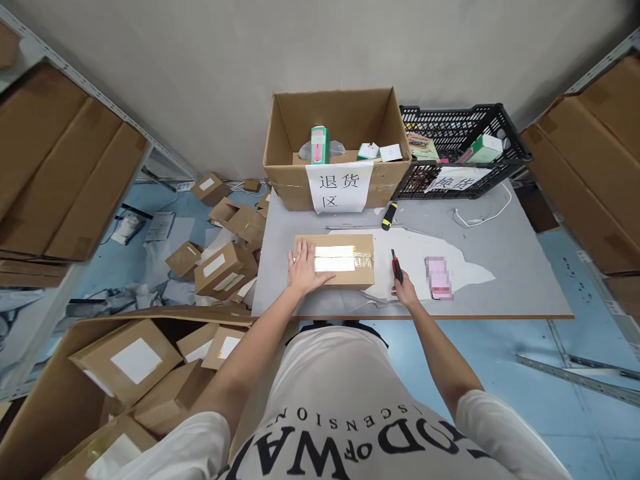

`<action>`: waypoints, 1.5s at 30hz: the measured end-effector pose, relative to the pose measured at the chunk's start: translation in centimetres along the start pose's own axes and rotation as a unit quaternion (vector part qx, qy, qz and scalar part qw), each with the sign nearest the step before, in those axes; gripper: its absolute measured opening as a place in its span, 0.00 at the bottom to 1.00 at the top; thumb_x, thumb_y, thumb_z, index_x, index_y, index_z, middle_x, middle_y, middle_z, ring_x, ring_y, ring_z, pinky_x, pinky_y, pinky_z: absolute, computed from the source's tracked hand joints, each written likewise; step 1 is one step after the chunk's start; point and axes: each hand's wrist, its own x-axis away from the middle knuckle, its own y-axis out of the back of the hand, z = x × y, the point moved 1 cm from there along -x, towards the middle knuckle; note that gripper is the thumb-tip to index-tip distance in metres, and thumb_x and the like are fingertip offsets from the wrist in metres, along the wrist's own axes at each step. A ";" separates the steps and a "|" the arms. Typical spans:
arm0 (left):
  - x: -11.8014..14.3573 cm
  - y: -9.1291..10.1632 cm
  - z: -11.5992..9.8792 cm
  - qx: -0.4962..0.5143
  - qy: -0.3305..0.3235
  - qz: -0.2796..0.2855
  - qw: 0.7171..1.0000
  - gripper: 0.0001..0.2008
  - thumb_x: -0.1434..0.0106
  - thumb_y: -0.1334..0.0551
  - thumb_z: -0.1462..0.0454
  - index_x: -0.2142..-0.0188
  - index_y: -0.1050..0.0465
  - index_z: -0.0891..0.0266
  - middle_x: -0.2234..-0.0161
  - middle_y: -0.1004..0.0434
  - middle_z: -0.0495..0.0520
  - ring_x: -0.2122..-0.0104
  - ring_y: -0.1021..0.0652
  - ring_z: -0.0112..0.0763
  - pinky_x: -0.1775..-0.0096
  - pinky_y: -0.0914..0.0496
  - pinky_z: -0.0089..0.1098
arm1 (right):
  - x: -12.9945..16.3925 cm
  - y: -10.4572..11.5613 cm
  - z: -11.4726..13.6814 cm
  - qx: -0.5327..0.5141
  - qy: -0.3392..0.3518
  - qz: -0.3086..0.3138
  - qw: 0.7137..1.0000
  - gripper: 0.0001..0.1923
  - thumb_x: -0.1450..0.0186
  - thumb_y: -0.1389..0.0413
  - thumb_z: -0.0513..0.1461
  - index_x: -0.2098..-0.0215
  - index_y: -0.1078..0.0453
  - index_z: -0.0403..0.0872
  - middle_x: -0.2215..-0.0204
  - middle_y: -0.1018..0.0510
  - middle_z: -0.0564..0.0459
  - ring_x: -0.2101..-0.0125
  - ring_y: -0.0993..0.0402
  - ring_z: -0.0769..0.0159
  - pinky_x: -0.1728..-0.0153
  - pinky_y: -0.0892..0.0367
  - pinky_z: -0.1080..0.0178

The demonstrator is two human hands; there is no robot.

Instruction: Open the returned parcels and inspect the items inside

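Note:
A taped cardboard box [345, 278] with white labels lies on the grey table [520, 280]. Flat on its left end rests my left hand [304, 268], fingers spread and gripping nothing. To the right of the box, my right hand [405, 289] is closed around a red and black utility knife [397, 267], its tip pointing away from me. Under the knife lies a torn white sheet [465, 270]. Beside my right hand is a pink item [439, 277], blurred out. A black and yellow cutter [389, 216] lies farther back on the table.
Behind stands a large open carton [285, 180] holding small green and white boxes. A black plastic crate [420, 183] is beside it, with a white cable [487, 219] in front. At left, a big carton [30, 407] holds several parcels [135, 360]; more parcels [220, 270] lie on the floor.

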 end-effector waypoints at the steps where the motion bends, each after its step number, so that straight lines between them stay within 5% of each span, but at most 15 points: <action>1: 0.1 0.1 -0.1 -0.007 -0.003 0.005 1.000 0.55 0.50 0.40 0.38 0.34 0.59 0.66 0.32 0.71 0.61 0.35 0.73 0.52 0.39 0.72 0.53 | 0.5 0.4 0.3 -0.062 0.030 0.023 0.997 0.31 0.37 0.54 0.45 0.36 0.53 0.51 0.57 0.28 0.47 0.69 0.27 0.62 0.66 0.27 0.55; 4: 0.3 0.5 -0.4 -0.014 -0.012 0.030 0.999 0.61 0.57 0.37 0.37 0.34 0.60 0.65 0.32 0.72 0.64 0.36 0.73 0.56 0.40 0.69 0.57 | 2.2 1.2 1.1 -0.230 0.111 0.094 0.962 0.36 0.38 0.52 0.50 0.34 0.59 0.57 0.60 0.27 0.51 0.79 0.32 0.67 0.75 0.29 0.58; 8: 0.7 0.6 -0.5 -0.034 -0.007 0.056 0.998 0.65 0.63 0.33 0.37 0.34 0.58 0.63 0.32 0.74 0.62 0.37 0.74 0.59 0.41 0.71 0.60 | 4.0 1.4 1.9 -0.278 0.123 0.132 0.943 0.38 0.40 0.47 0.52 0.35 0.53 0.58 0.63 0.25 0.51 0.82 0.35 0.70 0.80 0.33 0.60; 14: 0.6 -0.1 0.2 -0.119 -0.045 0.012 0.992 0.66 0.65 0.34 0.36 0.34 0.57 0.65 0.32 0.70 0.64 0.35 0.68 0.60 0.42 0.76 0.58 | 4.5 1.2 1.7 -0.278 0.124 0.133 0.943 0.39 0.41 0.45 0.54 0.35 0.50 0.55 0.62 0.24 0.50 0.84 0.36 0.71 0.83 0.37 0.63; 22: 0.4 -0.6 0.2 -0.311 -0.038 0.024 0.949 0.63 0.59 0.41 0.33 0.33 0.60 0.66 0.33 0.66 0.67 0.35 0.62 0.59 0.42 0.55 0.60 | 4.3 3.0 1.7 -0.258 0.134 0.174 0.941 0.41 0.40 0.44 0.53 0.34 0.52 0.49 0.69 0.25 0.52 0.85 0.40 0.76 0.84 0.44 0.67; 29: 0.7 -0.5 -0.2 -0.323 -0.020 0.026 0.946 0.64 0.59 0.43 0.32 0.33 0.62 0.66 0.33 0.64 0.69 0.35 0.61 0.59 0.46 0.43 0.55 | 4.4 5.6 2.2 -0.203 0.115 0.229 0.945 0.40 0.39 0.43 0.52 0.34 0.50 0.51 0.72 0.29 0.56 0.85 0.41 0.77 0.83 0.46 0.68; 45: 0.5 -0.6 -0.1 -0.324 0.003 0.046 0.945 0.65 0.60 0.42 0.32 0.33 0.66 0.65 0.33 0.67 0.68 0.35 0.64 0.60 0.48 0.41 0.55 | 7.8 7.3 1.6 -0.119 0.090 0.298 0.943 0.38 0.37 0.46 0.53 0.33 0.52 0.50 0.76 0.34 0.58 0.84 0.41 0.75 0.83 0.44 0.68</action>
